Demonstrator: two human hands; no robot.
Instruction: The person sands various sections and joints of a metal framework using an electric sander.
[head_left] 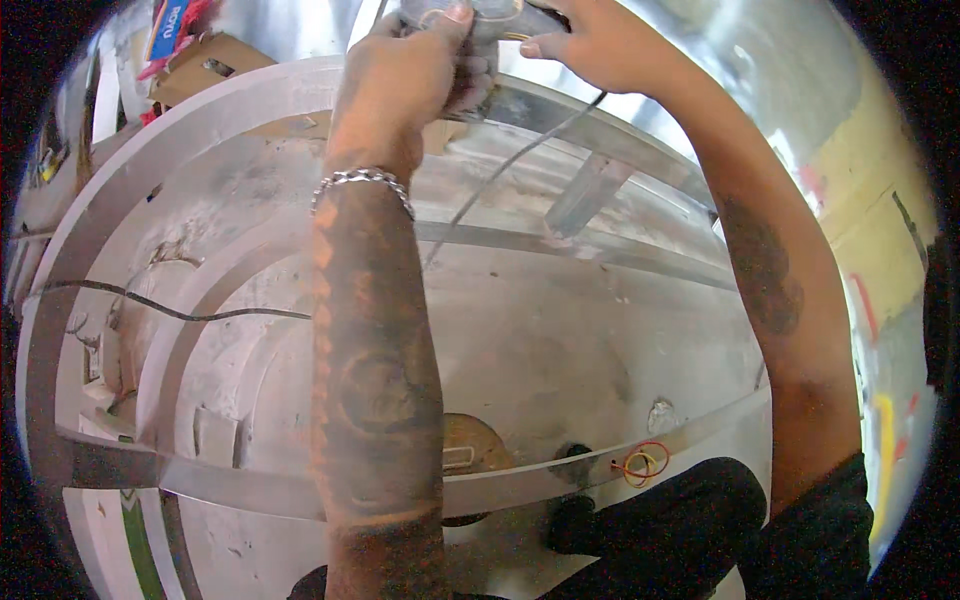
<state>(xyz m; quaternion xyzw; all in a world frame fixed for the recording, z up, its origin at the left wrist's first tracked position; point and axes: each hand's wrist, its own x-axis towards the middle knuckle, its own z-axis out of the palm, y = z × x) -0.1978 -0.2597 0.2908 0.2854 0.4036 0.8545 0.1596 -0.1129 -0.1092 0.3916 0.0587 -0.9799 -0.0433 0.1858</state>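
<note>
My left hand point(425, 75), with a chain bracelet at its wrist, reaches up to the top edge of the view. Its fingers are closed round a clear round piece point(485, 12), thumb on top. The picture's edge cuts off part of this piece, so its kind does not show. Beside it, to the right, is my right hand point(590, 45). Its thumb stretches out toward the piece, apart from the other fingers, which the top edge partly cuts off. A thin yellowish wire point(516, 37) runs near that thumb. Below the hands, a dark cable point(510, 165) hangs down.
A large curved metal frame point(190, 115) with crossbars point(590, 195) surrounds the area below my arms. Red and yellow wires point(640, 463) stick out of its near rail. A black cable point(190, 316) crosses on the left. A cardboard box point(215, 68) lies at the far left.
</note>
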